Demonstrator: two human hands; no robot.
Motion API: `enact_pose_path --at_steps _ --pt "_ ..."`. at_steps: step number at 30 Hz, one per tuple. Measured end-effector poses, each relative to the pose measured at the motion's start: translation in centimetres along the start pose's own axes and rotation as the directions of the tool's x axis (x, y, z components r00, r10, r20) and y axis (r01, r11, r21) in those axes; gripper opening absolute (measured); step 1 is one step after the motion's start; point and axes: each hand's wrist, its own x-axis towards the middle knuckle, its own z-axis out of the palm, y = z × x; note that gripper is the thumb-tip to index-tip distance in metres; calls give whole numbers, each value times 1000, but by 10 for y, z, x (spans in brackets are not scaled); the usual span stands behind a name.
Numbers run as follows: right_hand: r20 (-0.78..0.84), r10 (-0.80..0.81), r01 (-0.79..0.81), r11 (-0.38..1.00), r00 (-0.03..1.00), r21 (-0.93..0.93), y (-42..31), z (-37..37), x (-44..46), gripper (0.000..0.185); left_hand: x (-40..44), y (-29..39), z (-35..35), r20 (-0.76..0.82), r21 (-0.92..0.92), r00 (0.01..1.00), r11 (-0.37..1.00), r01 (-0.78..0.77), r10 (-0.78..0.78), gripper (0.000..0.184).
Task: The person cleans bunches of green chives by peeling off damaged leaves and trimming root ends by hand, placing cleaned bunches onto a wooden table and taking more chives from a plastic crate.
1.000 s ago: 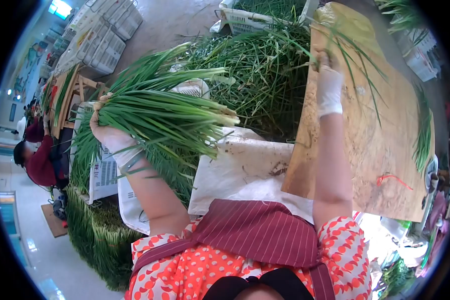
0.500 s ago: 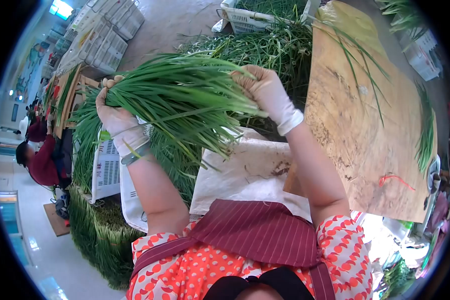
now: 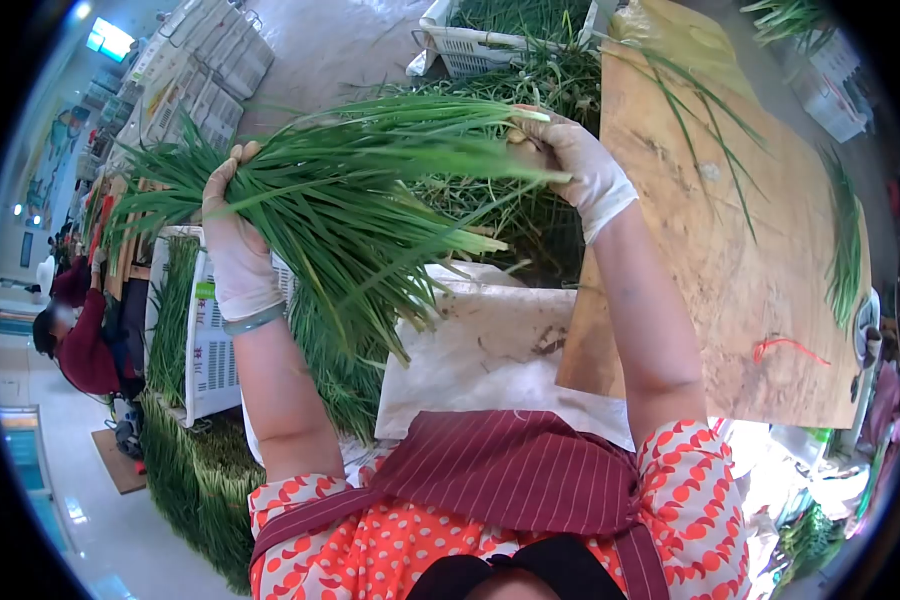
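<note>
A big bunch of garlic chives (image 3: 335,215) is raised in front of me, its green leaves fanning out to the left. My gloved left hand (image 3: 238,235) is closed around the leafy part, with fingertips showing over the top. My gloved right hand (image 3: 580,170) pinches the pale stem ends of several stalks, drawn out to the right of the bunch. The other stem ends hang loose between my hands. Below the bunch lies a whitish sheet (image 3: 490,350) with dirt stains.
A wooden board (image 3: 690,260) on my right holds loose chives (image 3: 845,250) and a red tie (image 3: 790,350). Behind the bunch is a heap of chives (image 3: 540,90) and a white crate (image 3: 470,58). Another crate (image 3: 210,350) stands left. A person (image 3: 85,340) works farther left.
My right hand has moved right and slightly up, pulling its stalks farther from the rest. The bunch spreads wider, and my left hand tilts more upright.
</note>
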Motion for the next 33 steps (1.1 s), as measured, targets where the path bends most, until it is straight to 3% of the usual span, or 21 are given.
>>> enact_pose_path --at_steps 2,4,6,7,9,10,11,12,13,15,17,21,23,24,26,27,28,31,33 --pt "79 -56 56 998 995 2 -5 -11 -4 20 20 6 -24 158 -126 982 984 123 -103 21" --pt "114 -116 125 990 987 -72 -8 -39 1 21 34 13 -43 215 -188 966 965 183 -141 21" --pt "-40 -213 216 941 976 261 -12 -64 3 22 35 16 -51 269 -246 948 939 240 -172 21" --pt "-38 -210 212 941 977 263 -13 -77 3 22 29 18 -49 324 -268 930 927 264 -171 21" --pt "-352 -344 378 925 870 32 -14 -96 4 25 20 21 -49 378 -290 911 913 285 -165 21" --pt "-350 -345 379 925 871 32 -6 -102 7 25 17 22 -48 244 -258 960 946 197 -133 21" --pt "-303 -446 341 876 842 -341 4 -107 10 26 16 23 -48 110 -213 990 971 112 -90 21" --pt "-222 -524 265 697 822 -666 9 -110 12 27 18 24 -49 111 -214 990 971 111 -88 21" --pt "-126 -518 282 636 846 -718 3 -76 -8 26 21 25 -53 95 -212 992 972 106 -88 22" --pt "70 -361 308 662 930 -683 -2 -32 -26 25 20 25 -55 81 -208 993 972 105 -90 22" --pt "212 -313 373 665 926 -647 6 1 -32 27 15 25 -54 213 -244 971 956 161 -110 24" --pt "192 -232 290 536 954 -793 30 27 -13 30 10 29 -53 267 -232 954 952 201 -136 24" --pt "91 -206 214 721 974 -659 38 31 -10 28 5 31 -51 189 -150 978 982 115 -86 25" --pt "95 -205 216 720 974 -659 43 30 -7 28 4 32 -52 187 -151 979 982 111 -82 25" --pt "76 -265 260 783 961 -565 51 29 -5 27 4 33 -53 292 -205 949 961 184 -119 24" --pt "60 -239 242 881 969 -407 49 33 -6 24 4 32 -54 292 -206 949 961 184 -119 24" --pt "59 -239 242 880 969 -408 47 34 -6 24 5 32 -55 313 -243 941 948 207 -125 24" --pt "47 -40 55 924 998 -377 42 41 -10 19 4 29 -53 304 -282 946 937 204 -115 23" --pt "73 -64 87 922 995 -377 43 44 -9 20 1 29 -49 270 -289 958 942 173 -93 22"
